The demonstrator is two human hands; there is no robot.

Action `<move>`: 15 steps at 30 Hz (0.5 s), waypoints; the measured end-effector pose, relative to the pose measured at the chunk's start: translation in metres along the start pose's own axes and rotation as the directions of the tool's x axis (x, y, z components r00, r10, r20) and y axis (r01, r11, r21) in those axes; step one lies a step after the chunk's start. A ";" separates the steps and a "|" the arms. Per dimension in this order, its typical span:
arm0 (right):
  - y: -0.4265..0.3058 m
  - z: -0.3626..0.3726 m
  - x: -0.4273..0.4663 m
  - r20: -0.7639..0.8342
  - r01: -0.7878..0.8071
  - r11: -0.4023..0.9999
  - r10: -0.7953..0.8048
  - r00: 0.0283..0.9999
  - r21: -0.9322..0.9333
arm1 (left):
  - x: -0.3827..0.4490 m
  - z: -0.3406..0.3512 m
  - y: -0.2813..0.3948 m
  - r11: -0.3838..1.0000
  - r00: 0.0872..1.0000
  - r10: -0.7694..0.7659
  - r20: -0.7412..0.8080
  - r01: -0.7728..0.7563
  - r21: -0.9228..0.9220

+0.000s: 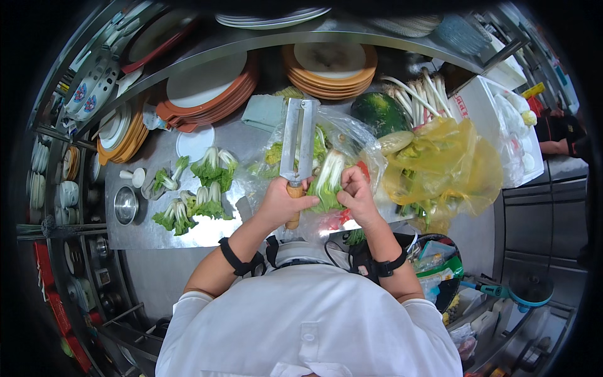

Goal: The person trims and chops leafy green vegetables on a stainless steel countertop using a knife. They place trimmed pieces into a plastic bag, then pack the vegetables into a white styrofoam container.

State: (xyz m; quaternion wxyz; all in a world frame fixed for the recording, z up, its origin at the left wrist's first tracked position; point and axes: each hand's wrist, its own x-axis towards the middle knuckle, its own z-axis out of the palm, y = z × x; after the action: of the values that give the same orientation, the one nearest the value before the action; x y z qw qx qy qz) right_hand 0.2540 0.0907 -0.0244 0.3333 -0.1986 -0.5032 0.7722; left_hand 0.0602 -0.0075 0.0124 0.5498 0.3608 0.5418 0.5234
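My left hand (281, 201) grips the wooden handle of a wide metal peeler (298, 141), its slotted blade pointing away from me. My right hand (360, 195) holds a small head of leafy greens (330, 176), white stems up and leaves down; my left thumb touches its leaves. Beneath and behind both hands lies a clear plastic bag (372, 146) with more greens in it. Several trimmed bunches of greens (214, 169) rest on the steel table (155, 238) to the left.
Stacked orange-rimmed plates (330, 85) stand at the back under a steel shelf (264, 42). Rightward are a watermelon (379, 113), scallions (424, 96), a yellow plastic bag (447, 165) and a white foam box (476, 101). A steel bowl (126, 205) sits at left; another person's arm (553, 147) shows far right.
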 end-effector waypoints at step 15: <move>-0.007 0.027 0.004 -0.220 -0.151 0.597 -0.045 0.974 -0.788 | -0.036 -0.030 0.007 0.601 0.909 0.409 -0.073 -0.208 0.771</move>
State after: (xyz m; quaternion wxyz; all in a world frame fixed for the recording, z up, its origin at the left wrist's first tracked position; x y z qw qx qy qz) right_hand 0.2362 0.0776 -0.0062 0.2385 -0.4247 -0.7500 0.4475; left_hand 0.0346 -0.0456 0.0225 0.1817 0.5762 0.6998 0.3811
